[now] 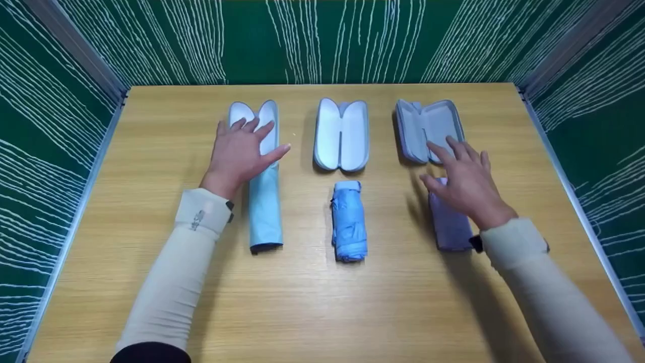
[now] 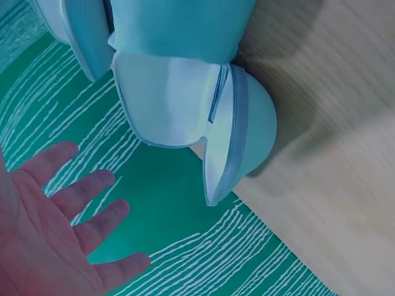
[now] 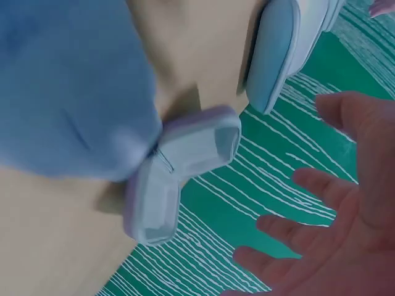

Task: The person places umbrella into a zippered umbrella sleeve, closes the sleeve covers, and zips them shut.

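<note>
My left hand [image 1: 241, 154], fingers spread, is over the left open case [image 1: 270, 118] and the upper end of a light-blue folded umbrella [image 1: 265, 212]. The left wrist view has the hand [image 2: 68, 228] beside that case [image 2: 166, 105], with nothing in its fingers. With fingers apart, my right hand [image 1: 466, 179] hovers at the near edge of the right grey open case [image 1: 442, 121] and partly hides a purple folded item [image 1: 451, 227]. In the right wrist view this hand [image 3: 327, 222] holds nothing; the open case [image 3: 197, 145] lies to its left.
Between the hands, a white-lined open case [image 1: 354, 136] lies above a blue folded umbrella [image 1: 349, 222] on the wooden table [image 1: 312, 307]. Green walls with white streaks [image 1: 252, 45] stand at the back and both sides.
</note>
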Action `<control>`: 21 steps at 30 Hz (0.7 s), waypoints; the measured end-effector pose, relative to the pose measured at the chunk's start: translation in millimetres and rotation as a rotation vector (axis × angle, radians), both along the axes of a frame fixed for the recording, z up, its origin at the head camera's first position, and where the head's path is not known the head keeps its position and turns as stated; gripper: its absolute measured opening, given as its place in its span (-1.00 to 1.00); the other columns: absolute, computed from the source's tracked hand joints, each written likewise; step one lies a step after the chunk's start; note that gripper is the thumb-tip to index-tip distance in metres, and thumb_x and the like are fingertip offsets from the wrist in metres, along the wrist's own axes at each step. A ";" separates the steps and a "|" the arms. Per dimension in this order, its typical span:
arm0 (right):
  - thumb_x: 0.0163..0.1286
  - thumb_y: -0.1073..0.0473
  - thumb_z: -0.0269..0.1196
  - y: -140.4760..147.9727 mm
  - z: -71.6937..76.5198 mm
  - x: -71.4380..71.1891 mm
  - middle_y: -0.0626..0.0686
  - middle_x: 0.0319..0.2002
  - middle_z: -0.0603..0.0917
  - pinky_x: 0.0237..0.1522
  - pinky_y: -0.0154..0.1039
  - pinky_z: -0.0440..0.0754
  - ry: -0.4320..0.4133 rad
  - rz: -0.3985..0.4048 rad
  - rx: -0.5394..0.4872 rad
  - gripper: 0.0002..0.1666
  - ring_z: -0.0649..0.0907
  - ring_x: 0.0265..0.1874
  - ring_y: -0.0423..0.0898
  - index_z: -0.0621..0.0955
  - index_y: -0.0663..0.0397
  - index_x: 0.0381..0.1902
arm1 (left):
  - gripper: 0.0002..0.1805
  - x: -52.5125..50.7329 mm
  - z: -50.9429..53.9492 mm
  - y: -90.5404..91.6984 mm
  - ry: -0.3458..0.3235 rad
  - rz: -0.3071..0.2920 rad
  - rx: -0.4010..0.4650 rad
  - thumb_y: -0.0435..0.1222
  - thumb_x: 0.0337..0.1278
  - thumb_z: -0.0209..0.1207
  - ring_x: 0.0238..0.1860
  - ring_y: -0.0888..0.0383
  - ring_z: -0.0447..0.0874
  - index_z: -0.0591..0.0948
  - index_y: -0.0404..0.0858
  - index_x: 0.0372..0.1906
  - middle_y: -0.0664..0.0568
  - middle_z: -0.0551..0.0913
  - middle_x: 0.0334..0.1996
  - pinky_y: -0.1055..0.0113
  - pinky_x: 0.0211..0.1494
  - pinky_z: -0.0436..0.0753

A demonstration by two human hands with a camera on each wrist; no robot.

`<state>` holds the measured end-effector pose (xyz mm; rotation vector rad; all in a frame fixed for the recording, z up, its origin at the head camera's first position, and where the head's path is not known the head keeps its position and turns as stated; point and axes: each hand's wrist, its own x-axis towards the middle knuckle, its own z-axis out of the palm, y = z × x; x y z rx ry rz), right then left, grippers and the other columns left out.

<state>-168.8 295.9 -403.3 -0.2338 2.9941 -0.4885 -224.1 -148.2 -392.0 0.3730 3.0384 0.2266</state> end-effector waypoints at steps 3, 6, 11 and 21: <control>0.53 -0.15 0.22 3.4 -9.8 13.4 0.36 0.60 0.01 0.43 0.47 -0.38 -0.002 -0.009 -0.004 -0.17 -0.02 0.55 0.43 0.23 -0.12 0.63 | 0.00 5.2 -0.2 1.1 0.006 0.000 0.008 0.54 0.24 -0.27 0.58 -0.27 0.05 0.24 0.06 0.62 -0.11 0.19 0.59 -0.37 0.53 -0.17; 0.50 -0.08 0.26 8.0 -18.7 25.7 0.37 0.59 0.02 0.42 0.50 -0.30 -0.028 -0.022 0.015 -0.16 0.00 0.53 0.47 0.24 -0.09 0.62 | 0.01 8.9 0.4 4.1 0.010 -0.002 0.010 0.54 0.23 -0.26 0.58 -0.27 0.06 0.25 0.05 0.62 -0.13 0.20 0.59 -0.38 0.53 -0.18; 0.46 -0.10 0.29 12.8 -34.6 37.8 0.42 0.58 -0.02 0.39 0.55 -0.16 -0.110 -0.065 0.064 -0.12 0.02 0.48 0.55 0.24 -0.05 0.61 | 0.01 9.3 -2.6 5.3 0.016 -0.008 0.013 0.54 0.23 -0.24 0.58 -0.26 0.06 0.25 0.05 0.62 -0.13 0.21 0.58 -0.38 0.53 -0.21; 0.43 -0.05 0.35 10.4 -55.1 49.5 0.54 0.46 0.06 0.06 0.55 0.45 -0.187 -0.146 0.073 -0.08 0.33 0.20 0.56 0.22 -0.01 0.60 | 0.01 6.6 -11.2 3.9 0.000 -0.002 0.015 0.56 0.21 -0.26 0.59 -0.26 0.04 0.23 0.08 0.62 -0.10 0.17 0.60 -0.36 0.53 -0.26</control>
